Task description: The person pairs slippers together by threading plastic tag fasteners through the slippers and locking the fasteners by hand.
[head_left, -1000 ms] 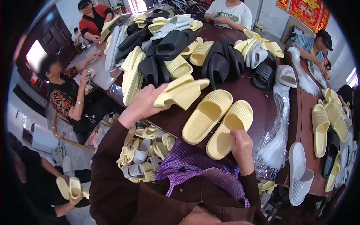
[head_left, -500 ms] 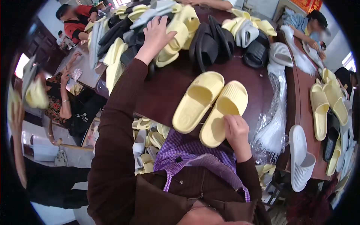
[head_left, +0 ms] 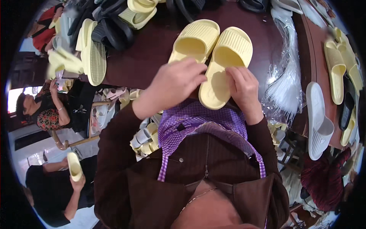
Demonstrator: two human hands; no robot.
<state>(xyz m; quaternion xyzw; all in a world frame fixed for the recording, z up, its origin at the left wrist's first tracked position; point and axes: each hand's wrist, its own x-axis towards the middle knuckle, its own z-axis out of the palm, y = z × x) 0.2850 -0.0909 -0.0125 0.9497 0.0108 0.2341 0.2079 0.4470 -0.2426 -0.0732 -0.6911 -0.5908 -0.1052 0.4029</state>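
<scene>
A pair of yellow slides lies side by side on the dark red table before me, the left slide (head_left: 196, 34) and the right slide (head_left: 232, 42), toes pointing away. My left hand (head_left: 173, 86), somewhat blurred, hovers over the heel of the left slide and hides it. Its fingers are bent in toward the thumb; anything between them is too small to make out. At the right edge of the right slide is my right hand (head_left: 244, 86), fingers curled and pressed together. What they pinch, if anything, is hidden.
A plastic-wrapped bundle of white strands (head_left: 286, 87) lies to the right. Beyond it are a pale grey slide (head_left: 319, 126) and several yellow ones. Black slides (head_left: 112, 32) and yellow slides are heaped at the far left. At lower left, a co-worker in black (head_left: 49, 191) holds a yellow slide.
My left hand has come back from the far pile to the yellow pair. The right hand stays beside the right slide. My view has tilted down, so the table sits higher.
</scene>
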